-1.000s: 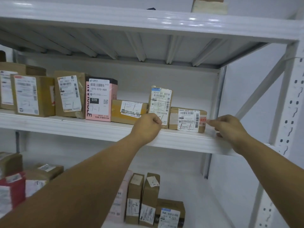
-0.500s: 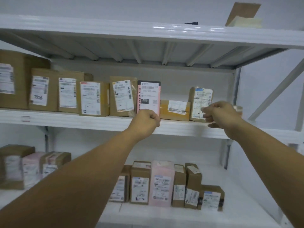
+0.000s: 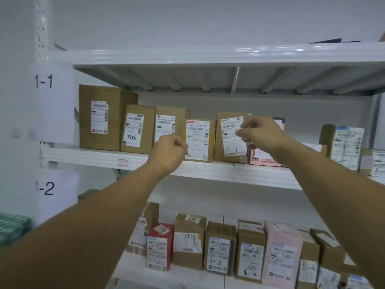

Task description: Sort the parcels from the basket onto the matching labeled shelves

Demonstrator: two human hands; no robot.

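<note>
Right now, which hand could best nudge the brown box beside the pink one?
Probably right: the right hand is raised directly before that brown box; the left hand, a fist, is off to its left.

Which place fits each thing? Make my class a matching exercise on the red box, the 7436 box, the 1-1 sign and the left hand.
Things: 1 red box; 2 7436 box; 3 1-1 sign; 4 left hand.
Places: A 1-1 shelf; B in front of that shelf's edge; C post; D 1-2 shelf.
Pairs: 1D, 2A, 3C, 4B.
</note>
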